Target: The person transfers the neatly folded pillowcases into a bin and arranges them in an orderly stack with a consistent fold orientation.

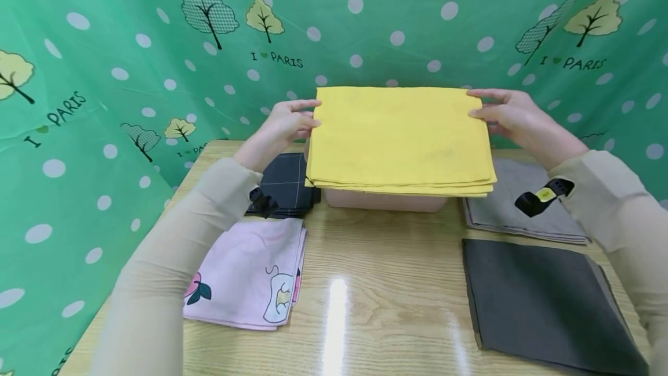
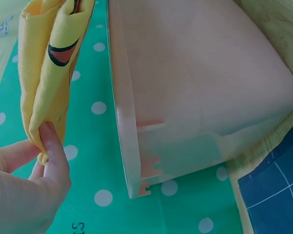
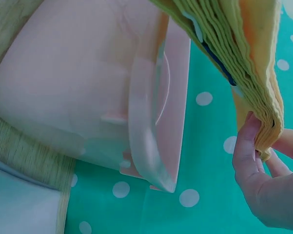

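Observation:
A folded yellow cloth [image 1: 399, 138], several layers thick, is held up flat in front of me. My left hand [image 1: 284, 126] pinches its left edge and my right hand [image 1: 511, 115] pinches its right edge, thumbs against fingers. Below and partly behind it stands a pale pink plastic bin [image 1: 386, 201], whose opening the cloth hides in the head view. In the left wrist view the bin's side [image 2: 209, 63] and rim show apart from the cloth, which bears a dark and red print. The right wrist view shows the stacked folds [image 3: 244, 63] and a handle on the bin [image 3: 141, 117].
On the wooden table [image 1: 386, 283], a dark checked folded cloth [image 1: 287, 181] and a pink printed one [image 1: 245, 271] lie left. A grey folded cloth [image 1: 522, 208] and a dark grey one [image 1: 543, 300] lie right. A green dotted curtain [image 1: 365, 33] hangs behind.

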`<state>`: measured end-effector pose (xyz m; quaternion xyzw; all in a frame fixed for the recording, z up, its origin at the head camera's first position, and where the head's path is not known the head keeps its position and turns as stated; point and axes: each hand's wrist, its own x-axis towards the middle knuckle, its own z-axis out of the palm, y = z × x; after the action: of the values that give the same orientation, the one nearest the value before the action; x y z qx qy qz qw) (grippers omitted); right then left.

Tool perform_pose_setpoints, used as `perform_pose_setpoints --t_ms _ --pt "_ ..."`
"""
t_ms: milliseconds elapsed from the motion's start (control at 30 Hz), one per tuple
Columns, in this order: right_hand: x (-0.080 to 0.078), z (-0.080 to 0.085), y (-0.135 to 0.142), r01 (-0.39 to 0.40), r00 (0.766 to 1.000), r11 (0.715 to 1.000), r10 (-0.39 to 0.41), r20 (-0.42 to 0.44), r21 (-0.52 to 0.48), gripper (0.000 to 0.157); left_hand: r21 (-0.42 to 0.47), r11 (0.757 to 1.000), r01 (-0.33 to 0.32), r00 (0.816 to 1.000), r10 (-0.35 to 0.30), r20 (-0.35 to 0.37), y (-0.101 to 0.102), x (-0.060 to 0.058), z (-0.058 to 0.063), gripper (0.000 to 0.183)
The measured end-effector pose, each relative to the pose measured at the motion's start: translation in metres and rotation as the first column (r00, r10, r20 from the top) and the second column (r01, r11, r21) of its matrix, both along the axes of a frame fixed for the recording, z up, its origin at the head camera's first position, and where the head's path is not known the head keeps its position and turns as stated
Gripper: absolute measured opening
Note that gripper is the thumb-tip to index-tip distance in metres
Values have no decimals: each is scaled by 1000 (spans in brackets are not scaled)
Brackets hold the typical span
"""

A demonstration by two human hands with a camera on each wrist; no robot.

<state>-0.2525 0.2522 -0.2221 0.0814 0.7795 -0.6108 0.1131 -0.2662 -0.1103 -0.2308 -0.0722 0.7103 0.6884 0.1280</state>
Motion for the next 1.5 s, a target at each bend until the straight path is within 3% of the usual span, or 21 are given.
perform_pose_setpoints --t_ms 333,600,900,1500 --pt "-17 9 4 9 998 992 -2 58 -130 72 -25 1000 -12 1000 12 11 3 -16 3 47" --pt "-31 11 8 -14 996 986 28 83 -165 74 26 999 -36 999 35 41 4 -32 2 48" --pt "-44 8 10 9 993 976 18 121 -219 75 -60 998 -30 998 33 56 8 -46 2 47" --pt "-64 -3 10 -2 994 985 22 112 -172 70 -154 988 -9 999 15 43 10 -64 -6 46"
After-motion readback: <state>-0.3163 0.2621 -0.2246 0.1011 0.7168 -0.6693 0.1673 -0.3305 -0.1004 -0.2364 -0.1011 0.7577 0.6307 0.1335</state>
